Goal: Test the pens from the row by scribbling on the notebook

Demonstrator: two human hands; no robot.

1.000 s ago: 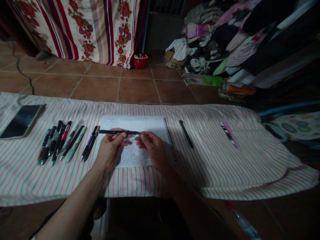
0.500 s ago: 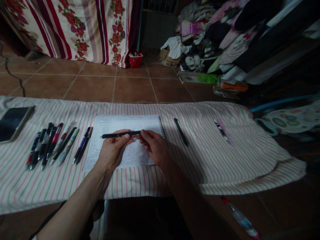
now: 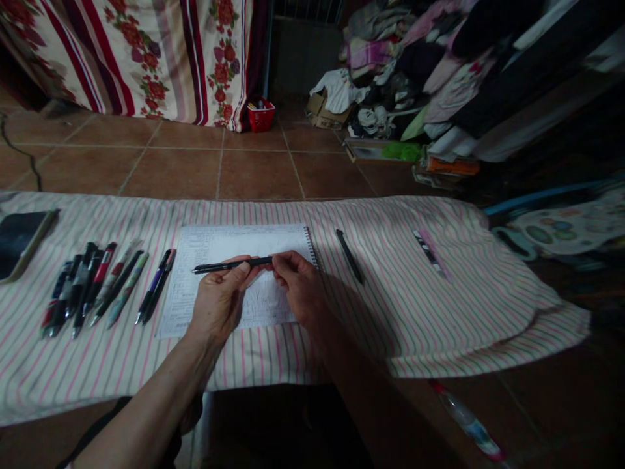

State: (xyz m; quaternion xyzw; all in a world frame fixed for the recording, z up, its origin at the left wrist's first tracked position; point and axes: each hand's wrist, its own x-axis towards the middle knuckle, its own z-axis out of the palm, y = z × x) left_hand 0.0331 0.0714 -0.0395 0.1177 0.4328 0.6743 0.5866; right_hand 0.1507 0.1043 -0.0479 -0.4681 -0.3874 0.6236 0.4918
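Both of my hands hold one black pen (image 3: pixel 229 264) level above a spiral notebook (image 3: pixel 215 246) with handwriting on its page. My left hand (image 3: pixel 219 299) pinches the pen near its middle, fingers closed round it. My right hand (image 3: pixel 300 286) pinches the pen's right end with thumb and fingertips. The notebook lies on a pink-and-green striped cloth (image 3: pixel 439 306) spread over a low surface.
A row of several pens (image 3: pixel 102 280) lies left of the notebook, and a phone (image 3: pixel 19 238) at the far left. One black pen (image 3: pixel 349 255) and a patterned pen (image 3: pixel 430 254) lie to the right. Beyond are tiled floor, a floral curtain, a red basket (image 3: pixel 260 117) and piled clothes.
The view has drifted right, so everything sits a little further left. The pen has tilted slightly, left tip lower. Both hands keep hold of it.
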